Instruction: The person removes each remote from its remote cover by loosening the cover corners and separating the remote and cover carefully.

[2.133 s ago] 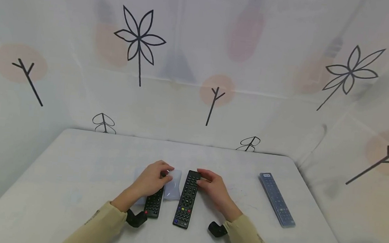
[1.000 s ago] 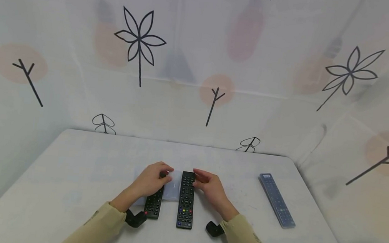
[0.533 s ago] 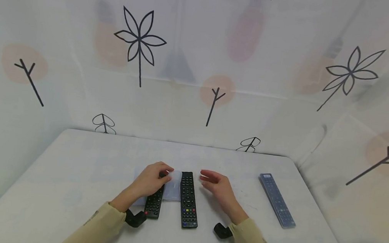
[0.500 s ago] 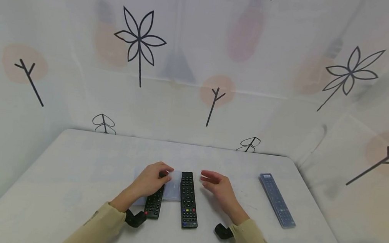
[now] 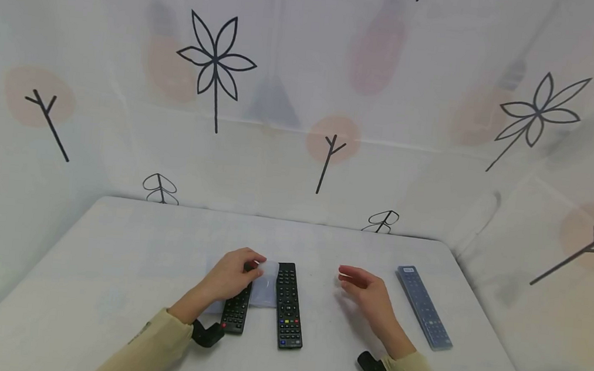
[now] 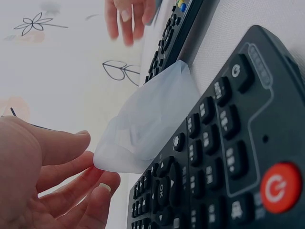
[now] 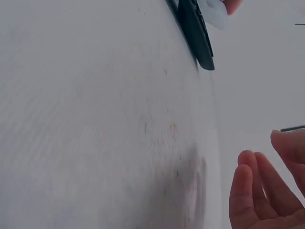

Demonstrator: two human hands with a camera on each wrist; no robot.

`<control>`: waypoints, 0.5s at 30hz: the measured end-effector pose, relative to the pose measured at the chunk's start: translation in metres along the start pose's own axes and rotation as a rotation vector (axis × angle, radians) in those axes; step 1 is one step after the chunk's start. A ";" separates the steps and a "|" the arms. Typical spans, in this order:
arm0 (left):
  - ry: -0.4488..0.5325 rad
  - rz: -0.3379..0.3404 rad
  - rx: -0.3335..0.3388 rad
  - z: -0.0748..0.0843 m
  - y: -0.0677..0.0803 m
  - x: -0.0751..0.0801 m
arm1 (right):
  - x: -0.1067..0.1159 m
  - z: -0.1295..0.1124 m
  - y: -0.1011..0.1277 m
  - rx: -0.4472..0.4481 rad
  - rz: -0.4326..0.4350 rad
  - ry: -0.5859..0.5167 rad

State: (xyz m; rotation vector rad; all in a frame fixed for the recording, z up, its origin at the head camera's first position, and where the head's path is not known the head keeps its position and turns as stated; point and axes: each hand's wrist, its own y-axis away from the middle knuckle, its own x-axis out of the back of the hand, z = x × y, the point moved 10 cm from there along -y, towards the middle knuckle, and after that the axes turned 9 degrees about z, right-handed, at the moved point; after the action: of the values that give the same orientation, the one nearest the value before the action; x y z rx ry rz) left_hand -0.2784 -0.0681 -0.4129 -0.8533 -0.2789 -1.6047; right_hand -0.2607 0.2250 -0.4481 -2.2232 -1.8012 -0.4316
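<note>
Clear sleeve (image 5: 265,283) lies mid-frame, pinched by the left hand (image 5: 230,277) beside a black remote (image 5: 235,312). Right hand (image 5: 367,295) hovers right of centre, fingers relaxed, holding nothing. One-handed, the sleeve could likely slip or crumple.

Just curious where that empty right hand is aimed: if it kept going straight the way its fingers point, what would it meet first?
The right hand points toward the table's far edge and slightly left. Only bare table lies ahead, then the patterned backdrop; the way looks free, though depth is hard to judge.
</note>
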 end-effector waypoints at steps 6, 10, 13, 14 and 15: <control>-0.001 -0.002 0.006 -0.001 0.000 -0.001 | 0.030 0.010 0.002 -0.006 0.034 -0.001; 0.002 -0.004 0.008 -0.001 0.000 -0.001 | 0.051 0.013 0.004 0.020 0.071 0.033; 0.001 -0.004 0.006 -0.001 0.000 -0.001 | 0.066 0.013 0.005 0.050 0.098 0.046; 0.000 -0.004 0.006 -0.001 0.000 -0.001 | 0.071 0.012 0.006 0.060 0.108 0.055; -0.001 -0.004 0.006 -0.001 0.000 -0.001 | 0.077 0.012 0.006 0.068 0.118 0.056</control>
State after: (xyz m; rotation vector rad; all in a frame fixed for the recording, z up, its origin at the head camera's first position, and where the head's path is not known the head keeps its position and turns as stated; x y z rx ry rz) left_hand -0.2786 -0.0680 -0.4149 -0.8500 -0.2862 -1.6063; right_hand -0.2392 0.2976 -0.4304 -2.2337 -1.6225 -0.3983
